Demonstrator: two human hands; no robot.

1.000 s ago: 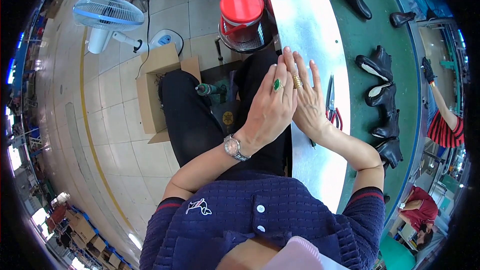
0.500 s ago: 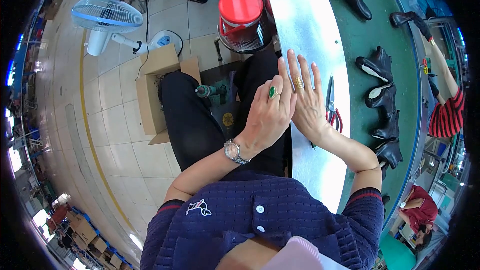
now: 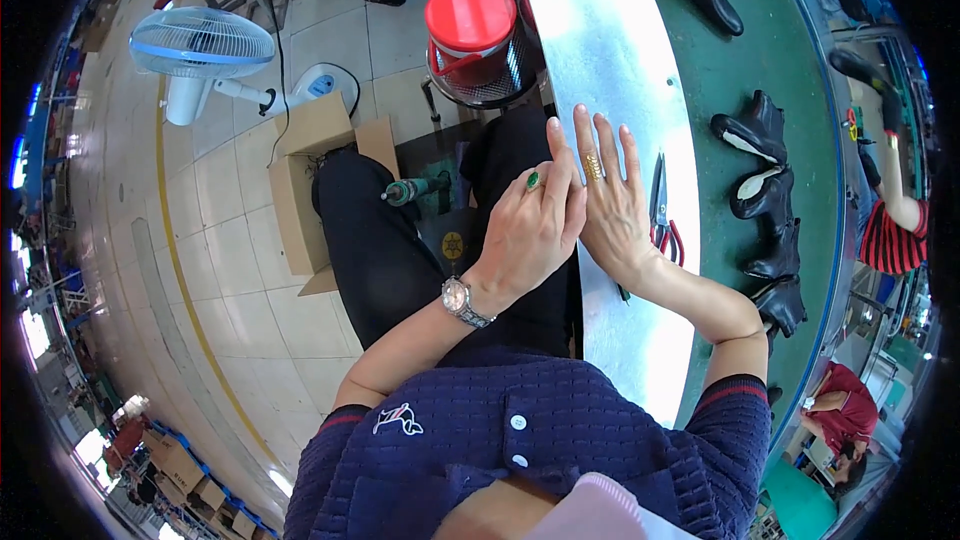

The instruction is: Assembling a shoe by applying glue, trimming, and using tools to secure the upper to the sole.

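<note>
Left hand (image 3: pixel 528 232): fingers partly curled, against right hand (image 3: pixel 616 224); cannot tell its grip.
Right hand: fingers straight, spread apart, over bench (image 3: pixel 640 360).
Scissors (image 3: pixel 659 206): on bench, just right of right hand.
Boots (image 3: pixel 770 250): on green surface, right of bench.

Dark print (image 3: pixel 184 482) on a brown carton (image 3: pixel 178 464) is too small to read.

Illumination is bright. White glare covers parts of the metal benchtop (image 3: pixel 640 340); the tiled floor (image 3: pixel 235 265) shows softer reflections. Left hand (image 3: pixel 525 235) and right hand (image 3: pixel 615 220) resolve clearly. Toward the rim, straight edges bow; corners turn black.
</note>
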